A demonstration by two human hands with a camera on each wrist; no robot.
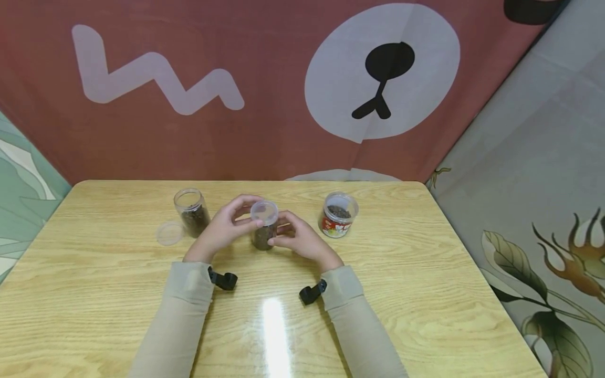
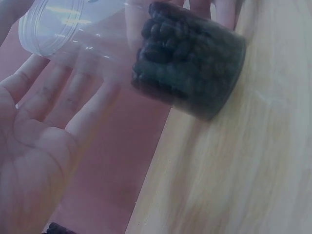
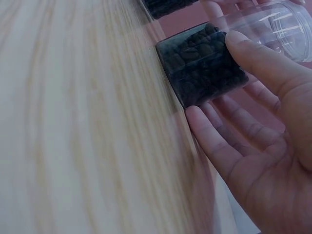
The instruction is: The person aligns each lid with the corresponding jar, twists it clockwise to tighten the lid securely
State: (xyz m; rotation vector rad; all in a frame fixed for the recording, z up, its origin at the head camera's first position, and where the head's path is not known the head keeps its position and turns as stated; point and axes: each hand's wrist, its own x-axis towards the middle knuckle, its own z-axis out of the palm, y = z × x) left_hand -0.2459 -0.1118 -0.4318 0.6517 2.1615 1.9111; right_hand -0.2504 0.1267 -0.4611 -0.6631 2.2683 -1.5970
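A clear plastic jar point(image 1: 263, 240) with a translucent lid point(image 1: 264, 211) on top stands between the hands, its lower part filled with dark beans that look like coffee beans point(image 2: 190, 58). My left hand point(image 1: 230, 223) holds the jar near its top, thumb in front and fingers behind. Lower down, my right hand point(image 1: 302, 236) grips the jar's body from the right. In the right wrist view its thumb presses the side, with one finger close to the base. Whether the base touches the table cannot be told.
An uncovered clear jar point(image 1: 195, 219) of dark beans stands left on the wooden table point(image 1: 118, 315), a loose clear lid point(image 1: 170, 233) beside it. On the right is a short open jar point(image 1: 337, 226) with a red printed label and dark contents. A patterned curtain point(image 1: 274, 142) hangs behind.
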